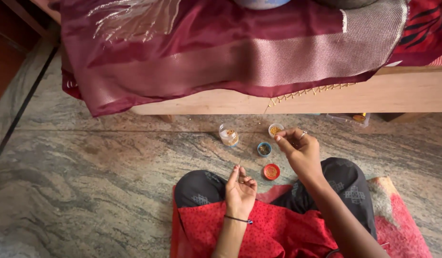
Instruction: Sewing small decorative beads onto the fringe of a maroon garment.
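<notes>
Right hand (301,152): thumb and forefinger pinched together at the tips, remaining fingers loosely curled, a ring on one. What sits in the pinch is too small to make out; possibly a bead or needle, cannot tell. The pinch hovers just beside the small white cup of gold beads (275,129) on the stone floor (87,181).

Left hand (239,189): palm up above the knee, fingers half curled, apparently empty; a fine thread may run from it, not resolvable.

Handling judgement: beads are tiny, light, hard and likely to roll or scatter; best taken singly at the fingertips or on a needle point. The cups would tip easily.

Nearby: blue cap (264,149), red cap (271,171), clear jar (228,135), all apart from one another. Maroon fabric (206,52) drapes the wooden frame (374,95), gold stitching along its edge.

Cut off: two vessels at the top edge, box under the frame.
</notes>
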